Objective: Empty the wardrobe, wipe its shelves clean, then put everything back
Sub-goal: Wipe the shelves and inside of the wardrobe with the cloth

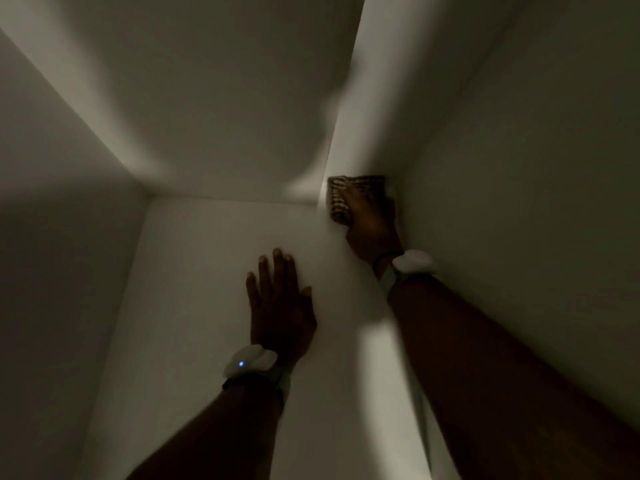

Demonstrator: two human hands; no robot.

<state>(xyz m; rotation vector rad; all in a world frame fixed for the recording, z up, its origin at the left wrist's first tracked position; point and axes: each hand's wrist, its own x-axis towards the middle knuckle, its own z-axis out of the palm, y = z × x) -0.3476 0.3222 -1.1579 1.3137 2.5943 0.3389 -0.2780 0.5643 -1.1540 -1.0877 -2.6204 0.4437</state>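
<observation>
I look into a dim white wardrobe compartment. My left hand point(278, 299) lies flat on the white shelf point(194, 306), fingers straight and spread. My right hand point(372, 220) reaches to the far right corner and presses a brown checked cloth point(341, 199) where the shelf meets the side wall. Its fingers lie over the cloth and their tips are hidden. Both wrists carry white bands.
White walls close the compartment in: the left wall point(62, 237), the back wall point(225, 116) and the right wall point(519, 168). A bright strip of light falls across the shelf near my right forearm.
</observation>
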